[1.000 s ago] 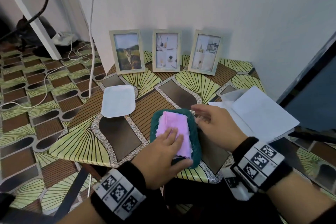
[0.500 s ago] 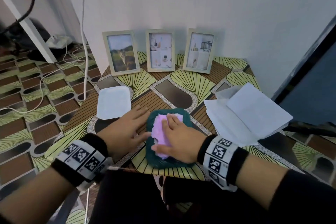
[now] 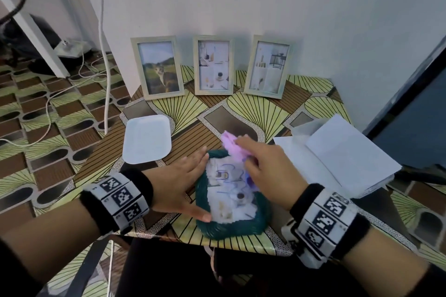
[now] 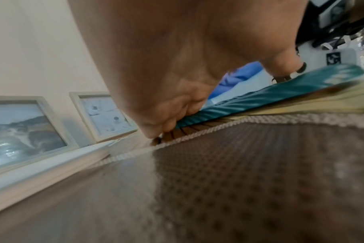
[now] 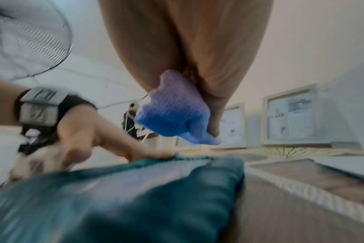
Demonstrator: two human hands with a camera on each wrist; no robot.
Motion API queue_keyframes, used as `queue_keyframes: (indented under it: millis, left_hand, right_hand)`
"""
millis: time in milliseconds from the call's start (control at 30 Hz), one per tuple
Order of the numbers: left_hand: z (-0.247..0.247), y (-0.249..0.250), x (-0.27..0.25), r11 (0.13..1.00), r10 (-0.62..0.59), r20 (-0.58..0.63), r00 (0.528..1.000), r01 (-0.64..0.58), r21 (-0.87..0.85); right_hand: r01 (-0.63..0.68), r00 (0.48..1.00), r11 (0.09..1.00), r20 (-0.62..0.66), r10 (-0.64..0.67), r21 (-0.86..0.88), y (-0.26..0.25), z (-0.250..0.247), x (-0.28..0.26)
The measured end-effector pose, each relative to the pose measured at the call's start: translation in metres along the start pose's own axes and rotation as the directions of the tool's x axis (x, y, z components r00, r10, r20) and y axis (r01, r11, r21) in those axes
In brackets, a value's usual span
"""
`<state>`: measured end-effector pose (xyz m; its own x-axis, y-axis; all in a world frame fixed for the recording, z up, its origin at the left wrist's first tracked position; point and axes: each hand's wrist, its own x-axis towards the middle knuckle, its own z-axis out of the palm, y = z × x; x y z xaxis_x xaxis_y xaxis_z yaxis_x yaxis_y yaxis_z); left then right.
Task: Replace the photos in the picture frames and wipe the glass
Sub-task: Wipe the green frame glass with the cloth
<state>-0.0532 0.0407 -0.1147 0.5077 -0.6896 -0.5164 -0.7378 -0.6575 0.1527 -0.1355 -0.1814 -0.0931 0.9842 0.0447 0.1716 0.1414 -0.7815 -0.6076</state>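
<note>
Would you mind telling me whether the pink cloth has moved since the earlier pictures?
Yes. The pink cloth, gripped by the right hand, has come off the glass of the teal picture frame toward its far edge.

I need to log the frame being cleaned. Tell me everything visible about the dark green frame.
The dark green frame lies flat, face up, at the table's near edge. Its ribbed teal border surrounds a pale photo under glass. The left hand steadies its left side; the right hand, gripping the pink cloth, hovers over its far right corner.
</note>
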Motion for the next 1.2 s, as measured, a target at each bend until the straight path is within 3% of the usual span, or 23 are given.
queue_keyframes:
  millis: [67, 133, 200, 267, 367, 467, 633, 900, 1100, 1200]
  left_hand:
    - [0.002, -0.001, 0.001, 1.000, 0.014, -0.013, 1.000, -0.014, 0.015]
    - [0.004, -0.002, 0.001, 1.000, 0.029, -0.026, 0.999, -0.029, -0.005]
    - [0.005, -0.003, 0.002, 0.999, 0.049, -0.052, 0.997, -0.049, -0.011]
    - [0.007, -0.004, 0.004, 0.998, 0.066, -0.085, 0.994, -0.067, -0.006]
    - [0.009, -0.005, 0.004, 0.996, 0.092, -0.130, 0.987, -0.093, -0.002]
    - [0.010, -0.005, 0.006, 0.991, 0.136, -0.172, 0.976, -0.134, 0.024]
    - [0.012, -0.005, 0.008, 0.994, 0.089, -0.133, 0.987, -0.079, 0.079]
    - [0.009, -0.003, 0.007, 0.989, 0.055, -0.102, 0.993, -0.041, 0.142]
    - [0.005, -0.002, 0.007, 0.995, 0.036, -0.061, 0.998, -0.030, 0.094]
    - [0.005, -0.002, 0.007, 0.996, 0.036, -0.050, 0.998, -0.032, 0.082]
  right_hand:
    - [0.019, 1.000, 0.999, -0.003, -0.019, -0.035, 0.006, -0.005, 0.004]
    - [0.102, 0.978, 0.982, 0.197, -0.070, -0.160, 0.007, -0.001, 0.005]
    - [0.227, 0.902, 0.929, 0.423, -0.087, -0.293, 0.009, 0.010, 0.003]
    - [0.279, 0.844, 0.881, 0.535, -0.036, -0.381, 0.010, 0.020, -0.001]
    - [0.304, 0.821, 0.835, 0.570, 0.014, -0.458, 0.008, 0.030, 0.001]
    - [0.277, 0.801, 0.872, 0.598, 0.023, -0.404, 0.003, 0.033, 0.009]
    - [0.312, 0.757, 0.923, 0.646, -0.097, -0.227, -0.003, 0.038, 0.003]
    - [0.415, 0.688, 0.906, 0.680, -0.253, -0.082, -0.009, 0.021, -0.026]
    - [0.508, 0.660, 0.832, 0.722, -0.209, -0.223, 0.005, 0.000, -0.039]
    - [0.568, 0.667, 0.735, 0.730, -0.148, -0.370, 0.014, -0.002, -0.033]
